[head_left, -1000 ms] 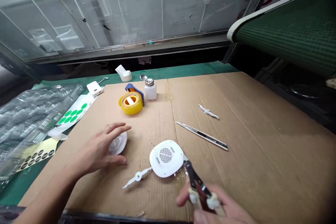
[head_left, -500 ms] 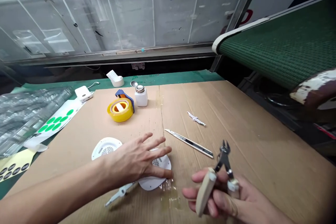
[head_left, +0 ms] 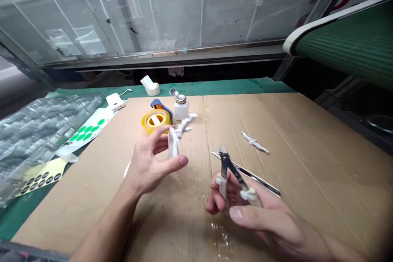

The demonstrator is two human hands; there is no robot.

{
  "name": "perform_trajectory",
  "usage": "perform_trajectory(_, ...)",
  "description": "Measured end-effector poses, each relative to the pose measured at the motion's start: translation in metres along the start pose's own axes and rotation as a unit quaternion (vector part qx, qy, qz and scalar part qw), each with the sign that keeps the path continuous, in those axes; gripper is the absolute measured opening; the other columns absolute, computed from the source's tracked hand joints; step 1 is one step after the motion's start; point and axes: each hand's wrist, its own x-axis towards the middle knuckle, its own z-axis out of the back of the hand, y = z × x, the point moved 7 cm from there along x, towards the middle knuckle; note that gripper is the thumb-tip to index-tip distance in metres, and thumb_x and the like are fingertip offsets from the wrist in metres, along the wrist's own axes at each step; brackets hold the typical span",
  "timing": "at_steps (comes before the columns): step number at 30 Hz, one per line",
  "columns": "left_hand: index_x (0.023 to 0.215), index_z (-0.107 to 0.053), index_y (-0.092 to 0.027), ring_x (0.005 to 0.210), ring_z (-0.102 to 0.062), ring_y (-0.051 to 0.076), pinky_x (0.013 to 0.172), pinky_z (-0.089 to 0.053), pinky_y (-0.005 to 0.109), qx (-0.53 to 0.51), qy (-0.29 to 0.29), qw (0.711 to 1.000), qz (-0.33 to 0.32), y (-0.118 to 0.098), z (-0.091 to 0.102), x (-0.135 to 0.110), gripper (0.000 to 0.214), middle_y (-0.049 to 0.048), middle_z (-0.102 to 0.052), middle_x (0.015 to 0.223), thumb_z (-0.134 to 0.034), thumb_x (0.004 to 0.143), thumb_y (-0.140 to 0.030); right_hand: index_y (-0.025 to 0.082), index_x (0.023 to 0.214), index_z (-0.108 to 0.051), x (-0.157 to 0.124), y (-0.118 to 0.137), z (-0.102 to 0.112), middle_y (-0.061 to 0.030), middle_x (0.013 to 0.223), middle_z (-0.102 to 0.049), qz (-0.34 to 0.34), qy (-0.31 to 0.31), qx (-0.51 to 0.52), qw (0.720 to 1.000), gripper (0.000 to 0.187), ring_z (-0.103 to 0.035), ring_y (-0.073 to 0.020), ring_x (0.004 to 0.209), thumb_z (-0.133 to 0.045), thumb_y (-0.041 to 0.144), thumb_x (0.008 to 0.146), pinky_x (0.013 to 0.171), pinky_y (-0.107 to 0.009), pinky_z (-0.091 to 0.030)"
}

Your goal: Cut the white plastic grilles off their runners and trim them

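Note:
My left hand (head_left: 150, 159) holds a white plastic cover (head_left: 173, 142) edge-on between thumb and fingers, with a white plastic runner (head_left: 184, 125) sticking out from it. My right hand (head_left: 248, 213) grips side cutters (head_left: 229, 172) with cream handle grips, their jaws pointing up near the cover. A second white part (head_left: 126, 170) lies mostly hidden behind my left wrist. A craft knife (head_left: 250, 176) lies on the cardboard sheet (head_left: 307, 163), partly hidden by my right hand.
A loose white plastic runner (head_left: 254, 142) lies right of centre. Yellow tape (head_left: 155, 123), a blue dispenser (head_left: 161, 106) and a white pump bottle (head_left: 181, 108) stand behind my hands. Sticker sheets (head_left: 86, 131) and clear plastic trays (head_left: 39, 131) lie left.
My left hand has lifted the white cover and its runner off the cardboard and turned it edge-on. The side cutters have moved left, closer to it.

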Motion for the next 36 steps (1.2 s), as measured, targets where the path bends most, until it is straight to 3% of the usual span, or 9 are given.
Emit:
perform_trajectory(2,0.119,-0.061,-0.02,0.107,-0.068,0.024,0.101,-0.055,0.038,0.019,-0.004,1.0,0.006,0.003,-0.008,-0.005,0.069,0.0064,-0.07,0.113,-0.086,0.062,-0.048,0.024,0.114,-0.06,0.006,-0.012,0.003,-0.0014,0.092,-0.054,-0.016,-0.012,-0.023,1.0,0.046,-0.057,-0.0186,0.089,-0.076,0.049,0.079,0.085,-0.035,-0.041)
perform_trajectory(5,0.113,-0.065,-0.017,0.102,-0.07,0.024,0.094,-0.06,0.037,0.043,-0.001,0.999,0.018,0.005,-0.015,-0.01,0.069,0.008,-0.07,0.114,-0.088,0.058,-0.051,0.023,0.122,-0.057,0.001,-0.035,0.017,-0.0016,0.091,-0.054,-0.058,-0.084,-0.073,0.992,0.054,-0.046,-0.0121,0.069,-0.071,0.057,0.082,0.069,-0.03,-0.039)
perform_trajectory(8,0.114,-0.065,-0.016,0.097,-0.071,0.025,0.092,-0.062,0.04,0.081,0.02,0.997,0.0,0.002,-0.021,-0.013,0.073,0.0084,-0.072,0.11,-0.089,0.056,-0.054,0.025,0.124,-0.056,-0.007,-0.05,0.026,-0.0028,0.095,-0.057,-0.108,-0.133,-0.106,0.98,0.059,-0.044,-0.0129,0.069,-0.068,0.063,0.081,0.066,-0.029,-0.038)
perform_trajectory(12,0.117,-0.064,-0.015,0.091,-0.073,0.027,0.086,-0.064,0.045,0.177,-0.005,0.981,-0.074,-0.008,-0.026,-0.019,0.079,0.0107,-0.073,0.108,-0.087,0.057,-0.059,0.024,0.101,-0.065,-0.004,-0.039,0.021,0.0,0.078,-0.054,-0.065,-0.127,-0.179,0.973,0.043,-0.043,-0.0148,0.067,-0.068,0.06,0.079,0.062,-0.028,-0.035)
perform_trajectory(15,0.117,-0.063,-0.016,0.088,-0.073,0.026,0.079,-0.065,0.042,0.211,-0.022,0.968,-0.131,-0.016,-0.028,-0.025,0.08,0.0109,-0.074,0.107,-0.083,0.058,-0.066,0.024,0.088,-0.065,0.0,-0.029,0.014,0.0014,0.068,-0.05,-0.028,-0.129,-0.206,0.97,0.031,-0.039,-0.0141,0.06,-0.067,0.054,0.079,0.058,-0.028,-0.033)
perform_trajectory(24,0.114,-0.063,-0.014,0.085,-0.073,0.021,0.076,-0.064,0.034,0.251,-0.013,0.953,-0.168,-0.025,-0.036,-0.028,0.079,0.0087,-0.075,0.101,-0.08,0.06,-0.069,0.025,0.087,-0.071,-0.001,-0.022,0.017,-0.0007,0.067,-0.057,-0.02,-0.138,-0.289,0.947,0.03,-0.05,-0.0191,0.064,-0.061,0.053,0.083,0.063,-0.031,-0.039)
perform_trajectory(31,0.116,-0.062,-0.015,0.088,-0.072,0.021,0.079,-0.063,0.033,0.261,-0.005,0.95,-0.174,-0.026,-0.04,-0.03,0.079,0.0083,-0.074,0.105,-0.082,0.06,-0.067,0.028,0.105,-0.071,0.0,-0.012,0.011,-0.0002,0.072,-0.062,0.013,-0.123,-0.311,0.942,0.031,-0.056,-0.0207,0.069,-0.057,0.048,0.087,0.066,-0.031,-0.041)
perform_trajectory(36,0.113,-0.062,-0.015,0.084,-0.072,0.021,0.075,-0.062,0.031,0.274,-0.008,0.944,-0.186,-0.028,-0.04,-0.029,0.078,0.0098,-0.075,0.103,-0.081,0.059,-0.068,0.028,0.103,-0.07,-0.003,-0.02,0.015,-0.0026,0.089,-0.069,-0.007,-0.133,-0.313,0.94,0.029,-0.061,-0.0253,0.086,-0.057,0.048,0.087,0.078,-0.036,-0.045)
